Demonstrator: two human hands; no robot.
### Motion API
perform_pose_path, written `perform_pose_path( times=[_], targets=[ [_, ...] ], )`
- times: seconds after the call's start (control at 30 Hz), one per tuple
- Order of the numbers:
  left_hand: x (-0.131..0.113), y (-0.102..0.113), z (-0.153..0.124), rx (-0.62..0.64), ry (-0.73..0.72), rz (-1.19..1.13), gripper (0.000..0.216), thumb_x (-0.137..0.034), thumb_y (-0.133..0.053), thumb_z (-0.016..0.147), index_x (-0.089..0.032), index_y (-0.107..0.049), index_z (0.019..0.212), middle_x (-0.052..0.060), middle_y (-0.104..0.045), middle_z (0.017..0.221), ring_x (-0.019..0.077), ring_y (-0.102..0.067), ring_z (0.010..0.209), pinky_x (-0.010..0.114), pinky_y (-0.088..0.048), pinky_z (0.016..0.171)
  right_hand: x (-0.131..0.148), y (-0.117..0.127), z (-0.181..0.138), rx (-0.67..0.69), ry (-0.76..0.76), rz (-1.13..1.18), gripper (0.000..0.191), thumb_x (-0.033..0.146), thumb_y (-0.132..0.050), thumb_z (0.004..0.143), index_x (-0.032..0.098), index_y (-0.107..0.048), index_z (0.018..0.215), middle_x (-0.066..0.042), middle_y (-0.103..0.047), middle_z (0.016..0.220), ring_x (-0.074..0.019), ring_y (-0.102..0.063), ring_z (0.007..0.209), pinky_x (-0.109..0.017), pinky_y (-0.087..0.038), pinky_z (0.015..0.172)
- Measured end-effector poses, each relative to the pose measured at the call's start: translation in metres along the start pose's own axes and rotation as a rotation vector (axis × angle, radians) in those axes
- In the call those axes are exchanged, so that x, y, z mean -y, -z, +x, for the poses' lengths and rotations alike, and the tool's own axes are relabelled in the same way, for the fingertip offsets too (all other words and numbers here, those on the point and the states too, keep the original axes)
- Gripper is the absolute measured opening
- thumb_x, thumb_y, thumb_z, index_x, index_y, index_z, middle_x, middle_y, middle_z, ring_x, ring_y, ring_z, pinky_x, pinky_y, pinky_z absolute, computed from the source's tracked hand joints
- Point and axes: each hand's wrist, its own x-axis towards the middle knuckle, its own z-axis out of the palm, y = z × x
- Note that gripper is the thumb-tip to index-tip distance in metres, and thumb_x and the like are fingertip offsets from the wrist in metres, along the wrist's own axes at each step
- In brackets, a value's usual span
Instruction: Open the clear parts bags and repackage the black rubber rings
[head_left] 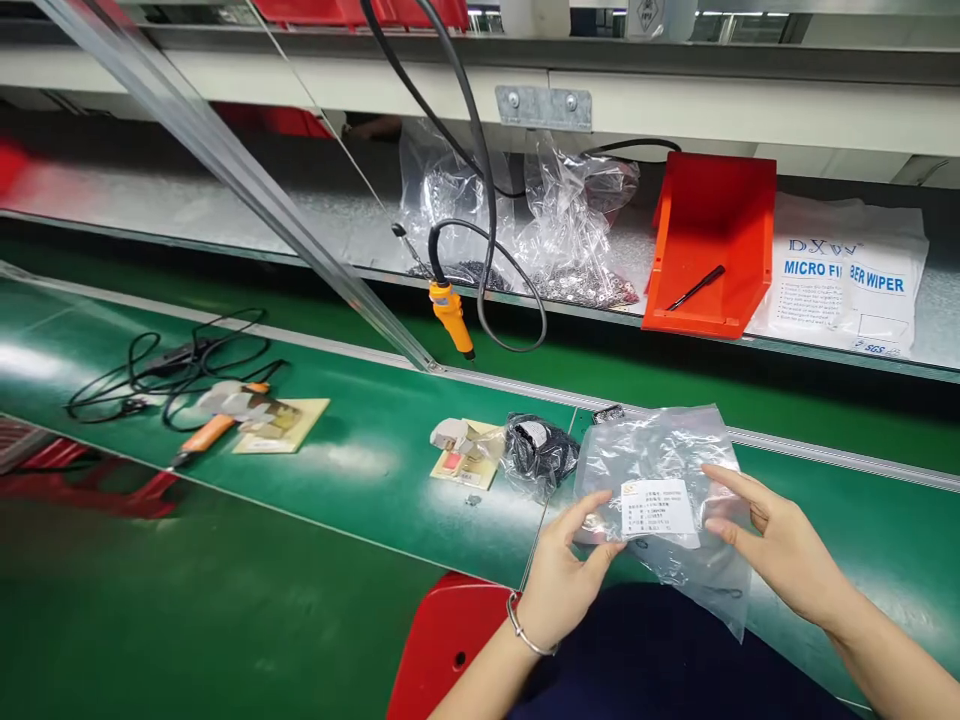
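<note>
A worker's two bare hands frame a clear plastic bag (667, 445) bearing a printed white label (660, 508), above the near edge of a green bench (382, 400) and partly over the worker's dark-clad lap (667, 670). The left hand (562, 575), a bracelet (517, 625) at its wrist, is at the bag's left side; the right hand (784, 550) touches it from the other side, fingertips near the label. In each grip, thumb and forefinger stand parted against the film; whether hidden fingers press from behind cannot be told. The bag, its lower corner drooping below the hands, looks light and limp, likely slick to the touch and quick to crease or slide. Both side edges, clear of the label, appear the surest places to take hold, with a fold of film gathered under each thumb; a hard tug could stretch or tear it. What the bag contains is hard to make out. Just beside it on the bench sits a smaller bag with dark contents (540, 460). An orange power screwdriver (450, 315) hangs beyond, before a metal shelf (90, 190) holding a red bin (705, 230) and a pack of wipers (847, 280).
</note>
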Motion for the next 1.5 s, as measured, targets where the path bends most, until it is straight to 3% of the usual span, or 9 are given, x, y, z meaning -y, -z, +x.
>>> perform_pose_path(
  times=[0.1,0.23,0.4,0.5,0.6,0.83,1.13,1.33,1.5],
  targets=[
    [0.002,0.001,0.0,-0.06,-0.052,0.019,0.024,-0.02,-0.065,0.075,-0.021,-0.07,0.099,0.005,-0.066,0.094,0.02,-0.058,0.087,0.033,-0.045,0.083,0.001,-0.004,-0.001,0.039,-0.021,-0.154,0.063,0.033,-0.068,0.073,0.025,-0.053,0.133,-0.006,-0.059,0.126,-0.0255,-0.058,0.112,-0.041,-0.051,0.095],
    [0.004,0.007,-0.002,-0.074,-0.107,0.011,0.01,-0.027,-0.067,0.076,-0.021,-0.074,0.079,0.005,-0.053,0.078,0.0178,-0.053,0.075,0.03,-0.045,0.071,0.003,-0.003,0.0,0.106,0.038,-0.301,0.025,0.029,-0.055,0.082,0.024,-0.068,0.103,-0.004,-0.064,0.095,-0.019,-0.059,0.075,-0.038,-0.052,0.073],
    [-0.004,0.022,-0.003,-0.028,-0.079,-0.103,0.027,-0.041,-0.069,0.078,-0.016,-0.067,0.068,0.011,-0.043,0.132,0.0285,-0.044,0.122,0.041,-0.033,0.106,0.01,0.002,0.009,-0.002,0.222,-0.229,0.03,0.047,-0.056,0.085,0.022,-0.067,0.074,-0.008,-0.054,0.101,-0.0245,-0.052,0.099,-0.043,-0.046,0.086],
    [-0.01,0.028,-0.002,0.079,0.027,-0.287,0.032,-0.045,-0.062,0.084,-0.015,-0.057,0.076,0.01,-0.061,0.103,0.0189,-0.057,0.091,0.03,-0.045,0.08,0.015,-0.002,0.014,0.077,0.11,0.07,0.035,0.054,-0.057,0.084,0.02,-0.064,0.086,-0.009,-0.054,0.119,-0.0261,-0.051,0.111,-0.045,-0.043,0.096],
    [-0.013,0.031,-0.002,0.011,0.056,-0.261,0.037,-0.049,-0.058,0.086,-0.015,-0.05,0.076,-0.002,-0.048,0.065,0.0101,-0.042,0.059,0.022,-0.035,0.057,0.018,-0.01,0.014,0.16,-0.071,0.38,0.051,0.061,-0.052,0.084,0.022,-0.054,0.117,-0.009,-0.058,0.114,-0.0242,-0.058,0.101,-0.039,-0.049,0.088],
    [-0.012,0.04,0.002,-0.045,0.042,-0.22,0.036,-0.048,-0.059,0.085,-0.015,-0.05,0.074,-0.001,-0.051,0.066,0.0099,-0.044,0.06,0.022,-0.035,0.057,0.033,-0.017,0.011,0.205,-0.137,0.312,0.096,0.075,-0.062,0.066,0.025,-0.031,0.142,-0.014,-0.036,0.146,-0.035,-0.032,0.137,-0.054,-0.027,0.113],
    [0.001,0.044,0.008,-0.094,0.059,-0.299,0.037,-0.05,-0.06,0.085,-0.015,-0.05,0.076,-0.001,-0.053,0.067,0.0103,-0.047,0.061,0.021,-0.037,0.059,0.019,-0.014,0.01,-0.065,-0.061,0.335,0.081,0.065,-0.064,0.073,0.028,-0.031,0.137,-0.012,-0.037,0.146,-0.0284,-0.036,0.135,-0.05,-0.039,0.107],
    [0.002,0.039,0.011,0.046,0.038,-0.388,0.039,-0.053,-0.057,0.087,-0.016,-0.046,0.078,-0.002,-0.049,0.067,0.0097,-0.043,0.062,0.022,-0.036,0.06,0.029,-0.039,0.034,0.201,-0.132,0.427,0.099,0.062,-0.076,0.057,0.018,-0.032,0.134,-0.017,-0.046,0.134,-0.0311,-0.047,0.123,-0.045,-0.04,0.103],
    [0.011,0.051,0.018,0.13,0.045,-0.499,0.045,-0.054,-0.06,0.084,-0.017,-0.037,0.075,-0.003,-0.04,0.067,0.0082,-0.036,0.061,0.02,-0.031,0.058,0.044,-0.048,0.053,0.502,-0.078,0.64,0.051,0.051,-0.077,0.065,0.011,-0.06,0.091,-0.009,-0.062,0.085,-0.0212,-0.058,0.08,-0.032,-0.046,0.072]
  ],
)
